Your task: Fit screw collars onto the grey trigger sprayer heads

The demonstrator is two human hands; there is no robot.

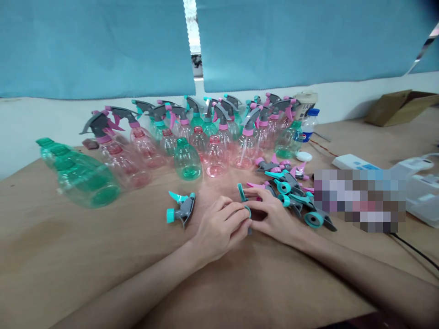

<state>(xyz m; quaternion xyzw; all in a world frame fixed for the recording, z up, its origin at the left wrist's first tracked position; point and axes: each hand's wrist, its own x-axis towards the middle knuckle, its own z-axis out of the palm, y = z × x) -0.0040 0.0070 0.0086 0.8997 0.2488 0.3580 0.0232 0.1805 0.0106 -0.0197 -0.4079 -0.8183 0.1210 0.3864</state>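
Currently held: one teal-and-grey plastic trigger spray head (241, 192), pinched by left hand (219, 224) and right hand (274, 215); presumably light, stiff, best gripped by its collar (248, 211).

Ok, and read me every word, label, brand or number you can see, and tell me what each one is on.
"I AM": on the pale container at the back; anything more is blurred or hidden.
Blue label on the blue-capped bottle: round emblem, lettering too small to read.
White device: panel markings too blurred.
Spray bottles and spray heads: no readable text.
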